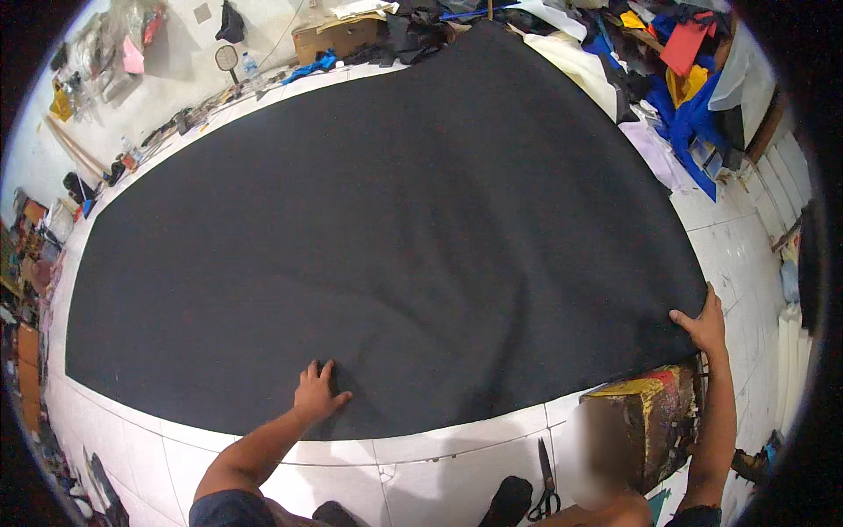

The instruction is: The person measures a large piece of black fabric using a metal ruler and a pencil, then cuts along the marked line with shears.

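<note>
A very large black fabric sheet point(395, 228) lies spread over a white tiled floor point(439, 465). My left hand point(318, 392) rests flat on the sheet close to its near edge, fingers apart, holding nothing. Shallow wrinkles run through the cloth around that hand. My right hand point(702, 325) grips the sheet's near right corner, with the arm stretched far out to the right.
Black-handled scissors point(546, 488) lie on the tiles just below the sheet. A paint-stained box point(648, 420) stands beside my right arm. Piles of coloured fabric scraps point(685, 79) and a cardboard box point(338, 37) crowd the far side. Clutter lines the left wall.
</note>
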`<act>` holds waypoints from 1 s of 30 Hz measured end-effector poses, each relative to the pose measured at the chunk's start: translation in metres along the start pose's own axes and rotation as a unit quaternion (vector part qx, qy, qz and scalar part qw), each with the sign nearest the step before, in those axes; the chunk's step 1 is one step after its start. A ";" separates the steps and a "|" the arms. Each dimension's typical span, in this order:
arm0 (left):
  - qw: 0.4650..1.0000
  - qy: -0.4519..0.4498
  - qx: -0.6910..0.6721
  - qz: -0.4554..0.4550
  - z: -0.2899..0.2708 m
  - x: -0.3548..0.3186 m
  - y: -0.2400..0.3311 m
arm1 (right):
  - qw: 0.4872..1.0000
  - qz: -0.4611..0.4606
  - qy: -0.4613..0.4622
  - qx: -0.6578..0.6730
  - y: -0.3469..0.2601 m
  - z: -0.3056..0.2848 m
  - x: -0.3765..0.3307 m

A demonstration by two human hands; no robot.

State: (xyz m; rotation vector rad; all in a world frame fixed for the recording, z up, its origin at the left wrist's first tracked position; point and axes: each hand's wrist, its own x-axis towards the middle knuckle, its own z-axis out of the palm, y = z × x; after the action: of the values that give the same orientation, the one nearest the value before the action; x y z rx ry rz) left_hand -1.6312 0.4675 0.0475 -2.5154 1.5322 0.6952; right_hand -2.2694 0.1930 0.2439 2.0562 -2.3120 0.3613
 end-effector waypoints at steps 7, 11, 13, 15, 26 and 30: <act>1.000 0.009 0.009 0.015 0.000 0.003 0.018 | 0.955 0.002 -0.136 0.265 0.026 -0.011 0.023; 0.999 0.025 0.011 0.022 0.005 0.004 0.021 | 0.939 0.005 -0.183 0.290 0.037 -0.012 0.033; 0.999 0.018 0.014 0.025 0.005 0.004 0.023 | 0.918 0.026 -0.232 0.320 0.049 -0.012 0.041; 0.999 0.022 0.017 0.032 0.004 0.004 0.030 | 0.880 0.042 -0.285 0.378 0.074 -0.008 0.057; 0.997 0.029 0.024 0.065 0.007 0.005 0.049 | 0.999 -0.028 -0.006 -0.044 0.036 0.016 0.014; 0.995 0.058 0.042 0.071 0.016 0.007 0.048 | 0.989 -0.017 0.083 -0.124 -0.010 0.022 -0.008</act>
State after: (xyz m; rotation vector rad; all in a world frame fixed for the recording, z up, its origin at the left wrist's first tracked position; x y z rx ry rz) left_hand -1.6757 0.4440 0.0370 -2.4443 1.7538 0.4967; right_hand -2.2555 0.1958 0.2229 1.8701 -2.1036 0.2199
